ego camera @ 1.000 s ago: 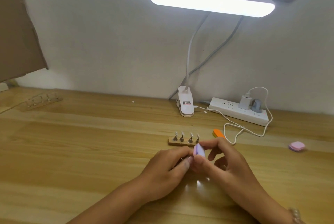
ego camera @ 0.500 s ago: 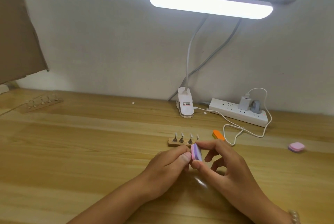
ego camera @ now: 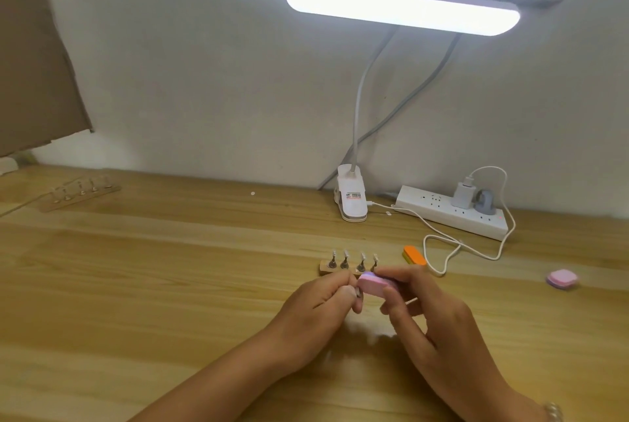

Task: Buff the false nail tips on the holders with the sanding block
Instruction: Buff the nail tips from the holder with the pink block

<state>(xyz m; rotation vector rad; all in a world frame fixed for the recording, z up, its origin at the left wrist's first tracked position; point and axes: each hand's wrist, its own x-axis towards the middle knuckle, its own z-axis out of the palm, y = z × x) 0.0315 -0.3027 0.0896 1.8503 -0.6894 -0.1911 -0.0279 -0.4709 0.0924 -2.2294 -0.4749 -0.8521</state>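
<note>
Right hand (ego camera: 442, 329) fingers pinch sanding block (ego camera: 374, 286); left hand (ego camera: 316, 312) fingers pinch nail holder (ego camera: 358, 293) (touching block).

We have one view, worn on the head, looking forward and down across the worktop (ego camera: 153, 302) toward the wall (ego camera: 204, 81). It sits close. Both forearms enter from the bottom edge, and the left grip (ego camera: 318, 311) and right grip (ego camera: 432, 312) meet just below frame centre. That is near enough to show the pink face of the sanding block (ego camera: 374, 285) pinched in the right grip, though fingers mostly hide the holder (ego camera: 359, 294) in the left grip. Beyond and above the grips the wide lens reaches the lamp (ego camera: 401, 8); far left of them a cardboard sheet (ego camera: 30, 64) closes the frame.
</note>
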